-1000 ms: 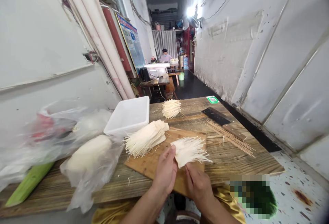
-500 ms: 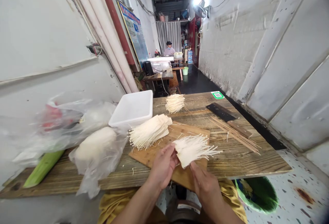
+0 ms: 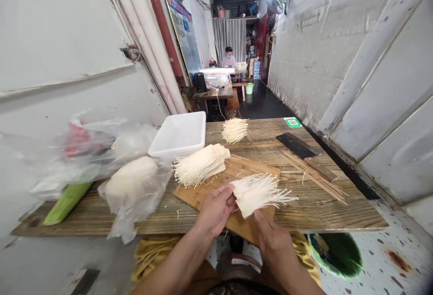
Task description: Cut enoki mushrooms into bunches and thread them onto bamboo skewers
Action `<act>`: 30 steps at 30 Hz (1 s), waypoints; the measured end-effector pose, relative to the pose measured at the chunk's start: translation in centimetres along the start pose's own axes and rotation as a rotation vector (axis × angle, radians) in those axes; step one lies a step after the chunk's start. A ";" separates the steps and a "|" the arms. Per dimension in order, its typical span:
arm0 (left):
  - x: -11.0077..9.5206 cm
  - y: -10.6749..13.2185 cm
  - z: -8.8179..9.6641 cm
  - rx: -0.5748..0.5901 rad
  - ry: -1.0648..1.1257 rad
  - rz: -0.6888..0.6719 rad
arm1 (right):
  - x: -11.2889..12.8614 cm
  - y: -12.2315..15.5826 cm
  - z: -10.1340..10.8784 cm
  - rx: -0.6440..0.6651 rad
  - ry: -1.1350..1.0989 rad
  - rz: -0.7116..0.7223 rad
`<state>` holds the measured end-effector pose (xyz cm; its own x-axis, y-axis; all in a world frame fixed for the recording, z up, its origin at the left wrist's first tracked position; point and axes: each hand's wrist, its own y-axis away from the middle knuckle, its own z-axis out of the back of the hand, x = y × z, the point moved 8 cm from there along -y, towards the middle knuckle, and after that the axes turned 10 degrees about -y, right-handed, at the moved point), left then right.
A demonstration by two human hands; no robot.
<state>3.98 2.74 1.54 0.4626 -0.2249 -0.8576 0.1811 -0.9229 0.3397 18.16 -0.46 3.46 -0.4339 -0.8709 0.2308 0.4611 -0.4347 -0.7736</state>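
Left hand (image 3: 216, 209) of mine pinches the cut end of a fanned bunch of enoki mushrooms (image 3: 259, 192), which sits just over the near part of the wooden cutting board (image 3: 199, 194). My right hand (image 3: 274, 241) grips that same end from below, fingertips closed on it. Farther right on the table (image 3: 338, 216) lie thin bamboo skewers (image 3: 314, 176), beside a cleaver (image 3: 297, 145).

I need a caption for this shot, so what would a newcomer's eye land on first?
First, the fan of thin white strands held between the left hand and right hand over the wooden cutting board at the near edge of the table. Next, a second white bundle lying on that board's far left, and the dark cleaver beside loose skewers on the right.
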 end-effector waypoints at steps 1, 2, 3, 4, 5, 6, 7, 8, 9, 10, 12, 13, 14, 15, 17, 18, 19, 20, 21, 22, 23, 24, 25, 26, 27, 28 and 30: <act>0.0 0.0 0.0 -0.004 0.004 -0.001 | 0.0 0.0 0.1 0.012 0.001 0.004; 0.0 0.0 0.0 -0.010 0.008 -0.003 | 0.1 -0.1 0.1 0.023 0.002 0.008; 0.0 0.0 0.0 -0.015 0.013 -0.005 | 0.1 -0.1 0.1 0.034 0.003 0.012; 0.0 0.0 0.0 -0.020 0.018 -0.005 | 0.1 -0.1 0.2 0.043 0.004 0.015; 0.1 0.0 0.1 -0.024 0.024 -0.001 | 0.1 0.0 0.2 0.051 0.004 0.017; 0.2 -0.1 0.1 -0.024 0.031 0.007 | 0.1 0.0 0.2 0.058 0.004 0.017; 0.3 -0.1 0.1 -0.024 0.039 0.015 | 0.1 0.0 0.2 0.065 0.004 0.017; 0.3 -0.1 0.1 -0.022 0.046 0.022 | 0.0 0.1 0.2 0.072 0.004 0.016; 0.4 -0.1 0.1 -0.022 0.052 0.027 | 0.0 0.1 0.2 0.079 0.004 0.013; 0.4 -0.2 0.1 -0.021 0.057 0.029 | 0.0 0.1 0.3 0.086 0.005 0.012; 0.4 -0.2 0.1 -0.024 0.065 0.030 | 0.0 0.1 0.3 0.095 0.012 0.011; 0.4 -0.2 0.1 -0.026 0.068 0.031 | 0.0 0.1 0.4 0.099 0.016 0.012; 0.5 -0.2 0.1 -0.027 0.071 0.035 | 0.1 0.1 0.5 0.102 0.019 0.012; 0.6 -0.2 0.1 -0.027 0.073 0.037 | 0.1 0.1 0.5 0.105 0.026 0.015; 0.7 -0.1 0.1 -0.026 0.074 0.039 | 0.2 0.0 0.7 0.108 0.048 0.022; 0.7 0.0 0.0 -0.025 0.074 0.035 | 0.2 0.0 0.8 0.111 0.062 0.025; 0.6 0.1 0.0 -0.026 0.073 0.028 | 0.3 -0.1 0.9 0.113 0.080 0.029; 0.5 0.2 0.0 -0.028 0.074 0.019 | 0.3 -0.1 1.0 0.114 0.099 0.033; 0.3 0.3 -0.1 -0.030 0.077 0.011 | 0.4 -0.1 1.0 0.116 0.110 0.035; 0.2 0.3 -0.1 -0.031 0.080 0.006 | 0.4 -0.1 1.1 0.118 0.109 0.032; 0.1 0.4 -0.2 -0.037 0.085 0.006 | 0.5 -0.2 1.2 0.121 0.098 0.028; 0.0 0.4 -0.2 -0.045 0.089 0.010 | 0.5 -0.2 1.2 0.122 0.078 0.022; -0.1 0.4 -0.1 -0.059 0.091 0.017 | 0.6 -0.2 1.3 0.118 0.052 0.018; -0.2 0.5 -0.1 -0.077 0.090 0.025 | 0.7 -0.2 1.4 0.110 0.029 0.017; -0.3 0.5 0.0 -0.095 0.088 0.030 | 0.8 -0.3 1.5 0.099 0.013 0.019; -0.4 0.6 0.0 -0.108 0.083 0.032 | 0.9 -0.3 1.7 0.084 0.005 0.026; -0.6 0.6 -0.1 -0.108 0.076 0.029 | 1.0 -0.3 1.9 0.060 0.006 0.040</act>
<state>3.92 2.32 2.27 0.5325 -0.2231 -0.8165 0.2570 -0.8765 0.4070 19.04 -1.58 5.05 -0.4183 -0.8868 0.1966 0.5236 -0.4122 -0.7456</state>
